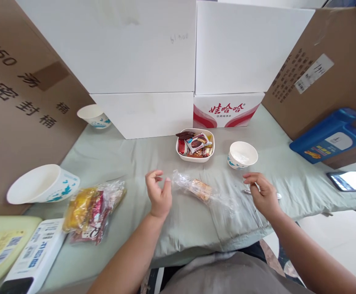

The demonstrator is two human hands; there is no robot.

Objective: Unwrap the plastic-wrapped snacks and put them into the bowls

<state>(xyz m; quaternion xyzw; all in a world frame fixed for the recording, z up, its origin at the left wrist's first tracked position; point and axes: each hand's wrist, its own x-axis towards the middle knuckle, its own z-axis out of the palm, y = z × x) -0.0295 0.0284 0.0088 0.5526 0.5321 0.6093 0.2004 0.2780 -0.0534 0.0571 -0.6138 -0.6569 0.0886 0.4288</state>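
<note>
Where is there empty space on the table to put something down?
Bare cloth lies between the tipped paper bowl and the square snack dish, behind the left hand. It is crowded around the clear wrapper, the small bowl and the right hand.

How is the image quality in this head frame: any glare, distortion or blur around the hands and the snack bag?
Head view: even, soft daylight with faint shadows; strong wide-angle bending at the edges, so the cardboard boxes lean outward; the phone screen is blown out white; the clear bag shows small glints; left hand and right hand are reasonably sharp, with corners softer.
</note>
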